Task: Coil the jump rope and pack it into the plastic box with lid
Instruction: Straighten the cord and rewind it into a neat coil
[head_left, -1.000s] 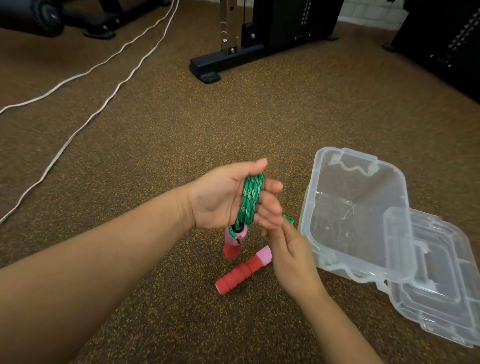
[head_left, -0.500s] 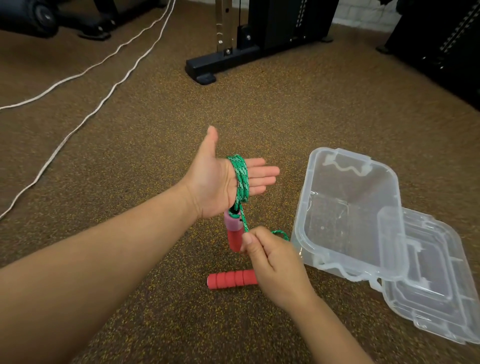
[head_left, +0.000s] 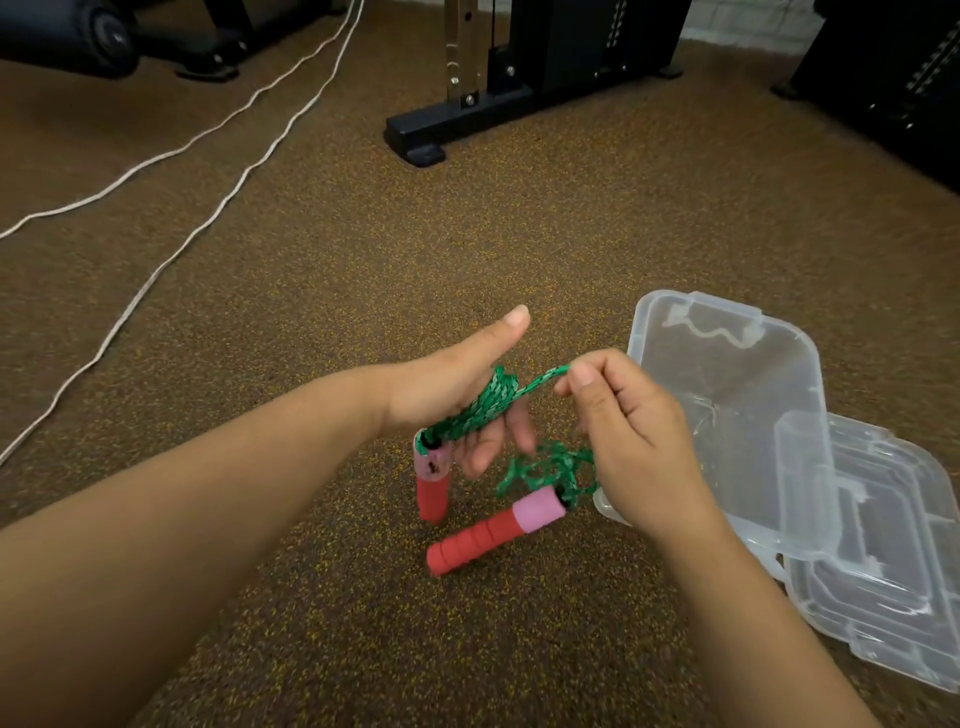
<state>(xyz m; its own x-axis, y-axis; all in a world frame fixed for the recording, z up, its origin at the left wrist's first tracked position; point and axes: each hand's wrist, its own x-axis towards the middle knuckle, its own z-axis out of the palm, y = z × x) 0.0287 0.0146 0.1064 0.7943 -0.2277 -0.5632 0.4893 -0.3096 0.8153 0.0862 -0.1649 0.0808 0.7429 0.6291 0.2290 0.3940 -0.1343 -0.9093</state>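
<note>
Dim, warm indoor light; corners darken, strongest at upper right. Wide-angle bending stretches the forearms at the lower edge. The left hand's fingers (head_left: 514, 431) blur slightly; soft glare streaks the plastic box (head_left: 727, 364).

Head cam, fwd-down, close over floor (head_left: 363, 312)
</note>
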